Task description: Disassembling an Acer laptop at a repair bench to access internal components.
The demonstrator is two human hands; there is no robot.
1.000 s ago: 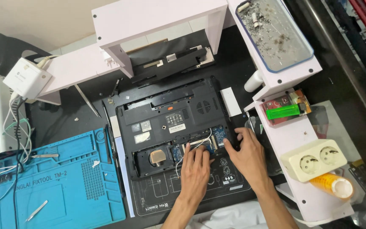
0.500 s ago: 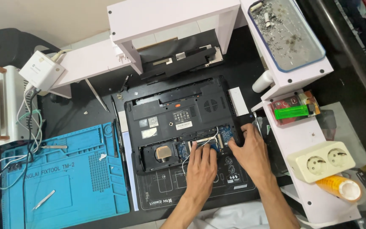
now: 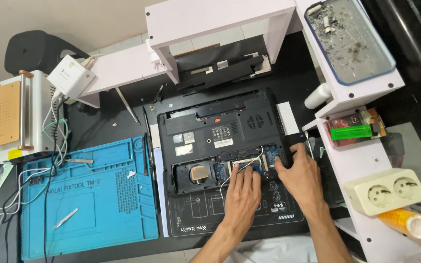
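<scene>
Partly hidden | left hand (image 3: 243,191), right hand (image 3: 300,175) | laptop (image 3: 220,141) bay (contents obscured)

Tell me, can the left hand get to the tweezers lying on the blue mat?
Probably yes. The left hand rests on the open laptop, and the tweezers lie uncovered on the blue mat with nothing between.

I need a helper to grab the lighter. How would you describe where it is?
Find the white shelf unit right of the opened black laptop. On its middle shelf, above the white double socket, lies the lighter, the only bright green thing there.
</scene>
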